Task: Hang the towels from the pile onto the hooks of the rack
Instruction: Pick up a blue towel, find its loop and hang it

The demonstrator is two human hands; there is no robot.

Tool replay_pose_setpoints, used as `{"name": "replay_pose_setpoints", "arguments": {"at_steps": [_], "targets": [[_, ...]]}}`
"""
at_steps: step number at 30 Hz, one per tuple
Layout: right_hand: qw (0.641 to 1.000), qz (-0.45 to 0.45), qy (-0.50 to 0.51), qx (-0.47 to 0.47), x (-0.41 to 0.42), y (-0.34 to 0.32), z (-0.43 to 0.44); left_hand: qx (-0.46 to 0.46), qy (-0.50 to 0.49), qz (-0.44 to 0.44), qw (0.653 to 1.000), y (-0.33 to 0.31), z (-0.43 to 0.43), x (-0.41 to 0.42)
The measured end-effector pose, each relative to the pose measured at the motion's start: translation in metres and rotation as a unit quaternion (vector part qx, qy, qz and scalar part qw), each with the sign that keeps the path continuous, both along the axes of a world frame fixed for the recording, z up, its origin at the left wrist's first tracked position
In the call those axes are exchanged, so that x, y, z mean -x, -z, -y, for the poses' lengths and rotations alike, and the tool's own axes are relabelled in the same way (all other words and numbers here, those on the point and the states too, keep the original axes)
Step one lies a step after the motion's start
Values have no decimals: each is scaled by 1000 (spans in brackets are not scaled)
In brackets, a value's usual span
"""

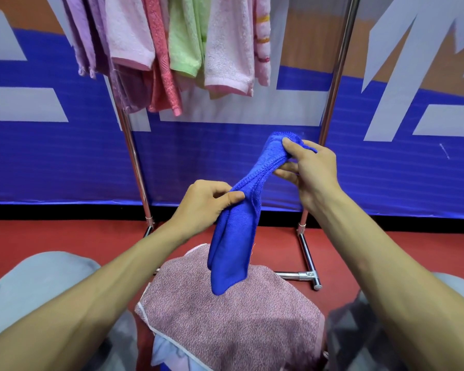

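Observation:
A blue towel (237,231) hangs bunched between both hands above the pile. My right hand (312,171) pinches its upper end, raised near the rack's right pole. My left hand (208,203) grips the towel's middle from the left. Below lies the pile (233,319), topped by a mottled pink towel with a white edge, pale blue cloth showing under it. The chrome rack (332,97) stands in front, and several towels (172,49) in lilac, pink, coral and green hang from its top; the hooks are out of frame.
The rack's base bars (307,263) lie on the red floor just beyond the pile. A blue, white and orange banner wall (386,170) closes off the space behind the rack. My knees in grey trousers (32,285) flank the pile.

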State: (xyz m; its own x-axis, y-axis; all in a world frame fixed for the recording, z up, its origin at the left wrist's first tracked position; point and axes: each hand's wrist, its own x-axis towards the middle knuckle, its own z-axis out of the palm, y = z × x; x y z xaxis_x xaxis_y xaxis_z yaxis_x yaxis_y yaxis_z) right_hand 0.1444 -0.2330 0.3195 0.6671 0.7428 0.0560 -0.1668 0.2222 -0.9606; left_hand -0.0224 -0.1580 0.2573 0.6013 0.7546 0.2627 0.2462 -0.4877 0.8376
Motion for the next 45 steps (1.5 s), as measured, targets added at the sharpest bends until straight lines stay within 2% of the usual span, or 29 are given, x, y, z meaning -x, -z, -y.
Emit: {"name": "replay_pose_setpoints", "arguments": {"at_steps": [3,7,13,18,21,26,28,31,33,38,43,45], "targets": [[1000,15,-12,4,0,-1,-1,-10,38,-32,999,1,-2,1],[999,39,-25,8,3,0,-1,-143,-28,-109,983,10,-6,0],[1000,5,4,5,2,1,-3,-97,-91,-136,982,13,-4,-1],[996,-23,76,-38,-4,1,-4,-109,-95,-274,951,25,-12,3],[994,-40,91,-44,-10,0,-2,-56,-76,-253,963,26,-11,3],[996,-79,19,-32,-8,2,-1,50,5,-106,993,19,10,-9],[996,-79,-7,-26,-4,2,-2,68,21,-90,993,20,16,-14],[995,-89,-36,-29,0,0,-2,45,-11,-104,994,22,20,-21],[994,-92,-45,-33,1,-1,-2,35,-30,-83,996,23,21,-26],[995,-80,-44,-38,0,-3,-2,-86,-61,-65,992,25,15,-28],[996,-79,0,-37,-8,-2,0,-169,-102,-144,970,26,11,-21],[997,-74,19,-34,-9,-1,0,-173,-128,-176,961,22,10,-18]]}}
